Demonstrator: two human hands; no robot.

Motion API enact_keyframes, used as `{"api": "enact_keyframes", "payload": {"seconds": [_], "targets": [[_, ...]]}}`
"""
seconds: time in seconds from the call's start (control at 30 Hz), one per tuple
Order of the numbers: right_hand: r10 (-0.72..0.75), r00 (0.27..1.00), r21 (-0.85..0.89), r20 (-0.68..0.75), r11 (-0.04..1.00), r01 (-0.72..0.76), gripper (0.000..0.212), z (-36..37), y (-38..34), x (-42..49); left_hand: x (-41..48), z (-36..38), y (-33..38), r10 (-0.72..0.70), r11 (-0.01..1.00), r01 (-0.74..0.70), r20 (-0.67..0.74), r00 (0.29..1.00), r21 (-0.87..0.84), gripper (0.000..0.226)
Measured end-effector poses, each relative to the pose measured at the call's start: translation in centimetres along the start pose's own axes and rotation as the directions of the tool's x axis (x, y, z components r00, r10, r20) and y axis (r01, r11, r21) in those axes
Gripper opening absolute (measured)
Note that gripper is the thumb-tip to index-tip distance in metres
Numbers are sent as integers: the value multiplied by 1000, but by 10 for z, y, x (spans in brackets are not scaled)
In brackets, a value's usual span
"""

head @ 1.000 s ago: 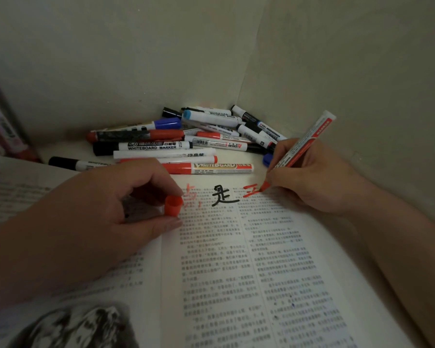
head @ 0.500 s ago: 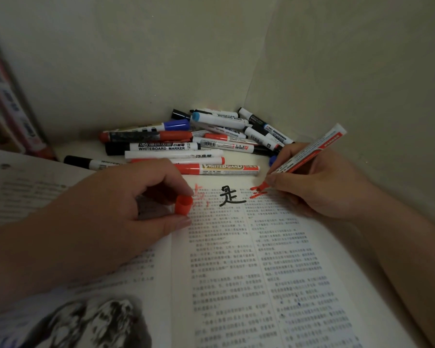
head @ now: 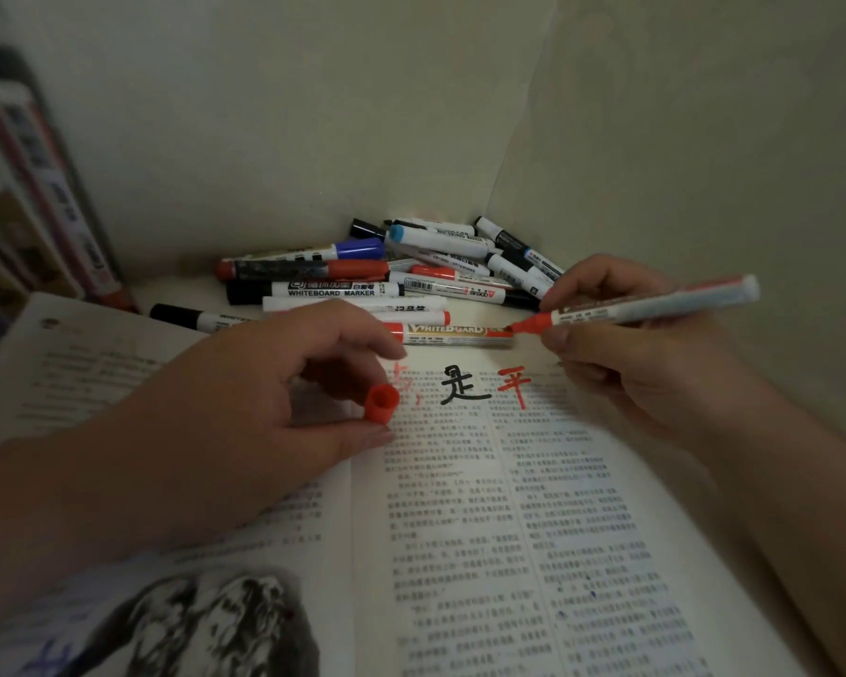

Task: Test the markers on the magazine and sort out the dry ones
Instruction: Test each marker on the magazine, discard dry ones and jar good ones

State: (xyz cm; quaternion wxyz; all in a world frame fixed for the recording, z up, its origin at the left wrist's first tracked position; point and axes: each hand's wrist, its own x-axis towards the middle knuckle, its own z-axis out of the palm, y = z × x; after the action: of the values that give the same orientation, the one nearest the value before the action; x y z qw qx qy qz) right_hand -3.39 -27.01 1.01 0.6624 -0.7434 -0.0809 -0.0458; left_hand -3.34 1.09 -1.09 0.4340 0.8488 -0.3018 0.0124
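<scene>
An open magazine (head: 533, 530) lies in front of me, with a faint red mark, a black character and a bright red character (head: 514, 386) written along its top margin. My right hand (head: 621, 354) holds an uncapped red marker (head: 650, 305) lifted off the page, its tip pointing left. My left hand (head: 265, 398) rests on the left page and pinches the marker's red cap (head: 381, 403) between thumb and fingers. A pile of whiteboard markers (head: 387, 276) lies in the corner behind the magazine.
Walls close the corner behind and to the right. A row of books (head: 35, 188) stands upright at the far left. A red marker labelled WHITEBOARD (head: 455, 333) lies right at the magazine's top edge, between my hands.
My right hand finished the red character and lifted the marker off the page, turning its tip to the left. My left hand still holds the cap in the same place.
</scene>
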Motion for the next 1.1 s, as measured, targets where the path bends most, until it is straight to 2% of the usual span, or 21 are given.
{"api": "enact_keyframes", "payload": {"seconds": [0.17, 0.23, 0.5, 0.6, 0.67, 0.77, 0.87, 1.0, 1.1], "targets": [[-31, 985, 218, 172, 976, -8, 25, 29, -14, -15, 1, -2, 4, -27, 1000, 27, 80, 996, 1, 69], [-85, 970, 228, 227, 973, 32, 34, 42, -17, -21, 2, -3, 5, -40, 999, 41, 110, 993, -9, 74], [-168, 940, 17, 296, 985, 171, 18, 65, -21, -28, 2, -5, 12, -30, 999, 32, 179, 983, -10, 77], [-101, 942, -216, 320, 960, 176, 13, 68, -19, -29, 2, -5, 14, -20, 1000, 21, 202, 979, -3, 78], [-52, 944, -277, 325, 950, 147, 15, 71, -16, -30, 2, -5, 14, -22, 1000, 26, 202, 979, -16, 80], [-179, 947, -236, 265, 941, 244, 22, 76, -15, -31, 2, -4, 13, -18, 998, 29, 177, 984, -58, 86], [-289, 936, -144, 201, 936, 320, 19, 74, -15, -30, 2, -3, 11, -31, 997, 42, 172, 985, -59, 87], [-293, 935, -201, 199, 922, 331, 25, 74, -13, -31, 2, -2, 10, -22, 998, 31, 168, 986, -50, 89], [-272, 943, -278, 192, 907, 318, 19, 76, -13, -29, 1, -3, 11, -27, 998, 36, 162, 986, -49, 88]]}}
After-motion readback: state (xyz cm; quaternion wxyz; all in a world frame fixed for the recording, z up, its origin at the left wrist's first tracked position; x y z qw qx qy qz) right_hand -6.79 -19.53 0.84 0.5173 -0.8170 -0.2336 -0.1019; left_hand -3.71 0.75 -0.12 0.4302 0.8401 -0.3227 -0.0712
